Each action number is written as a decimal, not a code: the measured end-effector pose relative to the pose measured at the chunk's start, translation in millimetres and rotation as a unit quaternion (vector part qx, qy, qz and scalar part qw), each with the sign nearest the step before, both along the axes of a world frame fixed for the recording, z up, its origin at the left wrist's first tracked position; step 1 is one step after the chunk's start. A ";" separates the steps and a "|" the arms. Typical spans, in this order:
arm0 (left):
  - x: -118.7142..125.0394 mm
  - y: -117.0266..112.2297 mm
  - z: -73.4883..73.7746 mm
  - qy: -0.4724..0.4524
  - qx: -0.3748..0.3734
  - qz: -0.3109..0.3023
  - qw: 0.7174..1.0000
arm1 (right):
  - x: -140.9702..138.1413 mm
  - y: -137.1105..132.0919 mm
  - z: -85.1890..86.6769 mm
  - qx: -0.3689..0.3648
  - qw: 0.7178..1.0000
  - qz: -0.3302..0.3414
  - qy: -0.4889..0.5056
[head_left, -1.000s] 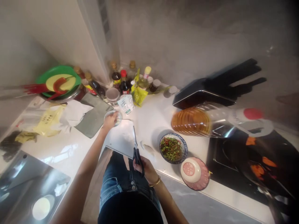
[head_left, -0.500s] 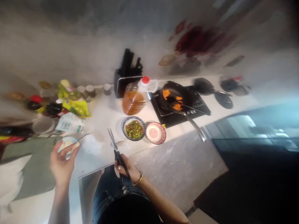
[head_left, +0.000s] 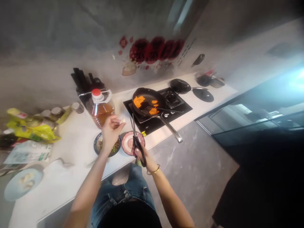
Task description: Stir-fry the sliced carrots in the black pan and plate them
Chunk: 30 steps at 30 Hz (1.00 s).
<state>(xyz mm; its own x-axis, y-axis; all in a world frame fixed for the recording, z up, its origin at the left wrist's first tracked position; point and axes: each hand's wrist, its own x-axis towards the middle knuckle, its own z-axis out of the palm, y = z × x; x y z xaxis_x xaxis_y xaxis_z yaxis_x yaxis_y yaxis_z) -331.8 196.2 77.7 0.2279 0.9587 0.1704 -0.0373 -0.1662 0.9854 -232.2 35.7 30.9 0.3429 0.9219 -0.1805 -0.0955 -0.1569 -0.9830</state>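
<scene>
My left hand (head_left: 111,129) pinches a small pale garlic clove (head_left: 122,121) between its fingertips. It is above a blue-rimmed bowl (head_left: 95,146) of chopped green and red bits, partly covering it. Black-handled scissors (head_left: 136,138) are in my right hand (head_left: 145,158), tips pointing up toward the stove. Their blades look nearly closed, close to the clove but apart from it. Behind the scissors sits a pink-rimmed plate (head_left: 127,141). A light blue plate (head_left: 14,194) with several pale pieces lies far left.
A frying pan (head_left: 148,93) with orange food and a long-handled utensil rests on the black cooktop (head_left: 185,106), its handle jutting past the counter edge. An oil jug (head_left: 102,112) and knife block stand behind my left hand. Yellow packets (head_left: 30,126) and jars line the left wall.
My left hand has come from above the light blue plate over to the bowl, carrying the clove. My right hand with the scissors has shifted in front of the pink-rimmed plate. The view has swung right.
</scene>
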 end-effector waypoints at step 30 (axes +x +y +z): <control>287.8 99.7 24.9 0.203 -0.004 -0.058 0.977 | 219.3 99.0 43.5 -0.073 0.982 -0.017 0.171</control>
<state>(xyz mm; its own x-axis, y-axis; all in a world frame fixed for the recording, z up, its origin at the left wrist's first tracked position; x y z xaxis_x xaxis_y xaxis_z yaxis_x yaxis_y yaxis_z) -44.0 295.9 102.6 0.3822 0.9234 0.0358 0.3397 -0.1764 0.9239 -12.9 134.7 74.4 0.2691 0.8671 -0.4193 -0.4242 -0.2841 -0.8598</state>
